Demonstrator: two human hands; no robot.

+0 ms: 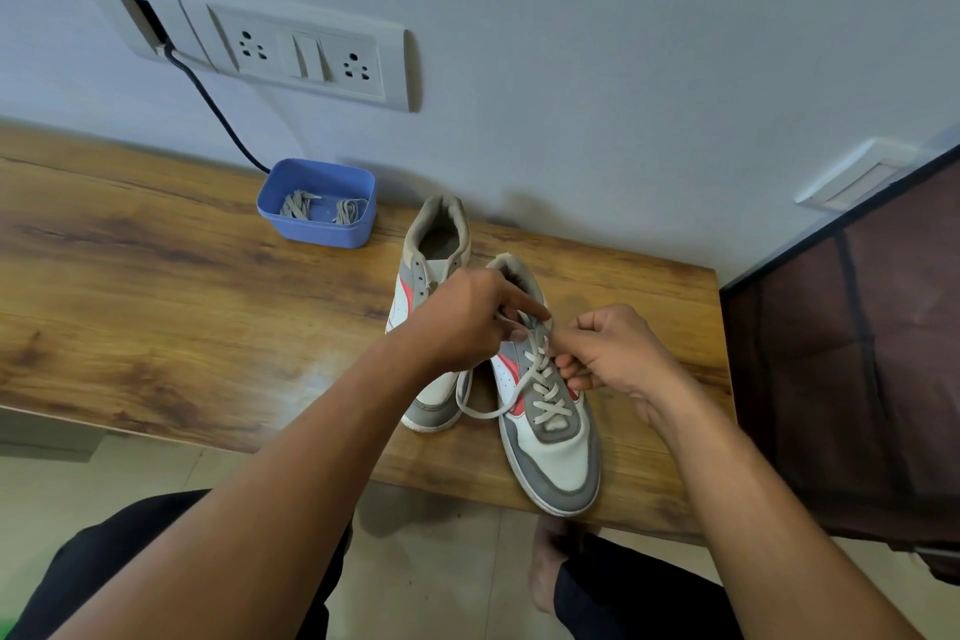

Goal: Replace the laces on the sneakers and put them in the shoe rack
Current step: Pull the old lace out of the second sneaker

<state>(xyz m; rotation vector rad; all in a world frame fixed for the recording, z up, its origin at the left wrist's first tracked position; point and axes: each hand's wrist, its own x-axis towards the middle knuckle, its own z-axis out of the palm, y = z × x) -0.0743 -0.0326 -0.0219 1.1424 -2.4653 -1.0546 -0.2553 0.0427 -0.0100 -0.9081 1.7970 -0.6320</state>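
Two sneakers sit side by side on the desk (pixel 156 301), near its right end and toes toward the person, which puts the eyelet rows within easy reach of both hands. The nearer sneaker (pixel 556 442) carries a pale lace (pixel 540 382) crossed through its lower rows. Slack from that lace hangs in a loose loop over the gap between the shoes. The farther sneaker (pixel 436 244) shows bare eyelets on its visible flap and an open collar, so it probably waits its turn. The left hand (pixel 462 322) hovers over the nearer shoe's collar, fingers curled round one strand of the lace, index finger straight and pointing across the tongue, apparently to keep tension. The right hand (pixel 618 353) is clenched small, thumb and fingertips pinching the lace at the upper eyelets. The lace tip itself is hidden by the fingers. Judgement: threading of the top rows is in progress, and one shoe is nearly done. A blue tub (pixel 317 231) stands by the wall behind the shoes, well apart from the hands, holding two bundled laces (pixel 296 205); old or new cannot be told. A dark fabric unit (pixel 857 353) just beside the desk's right end is possibly the shoe rack. Neither sneaker is in it yet.
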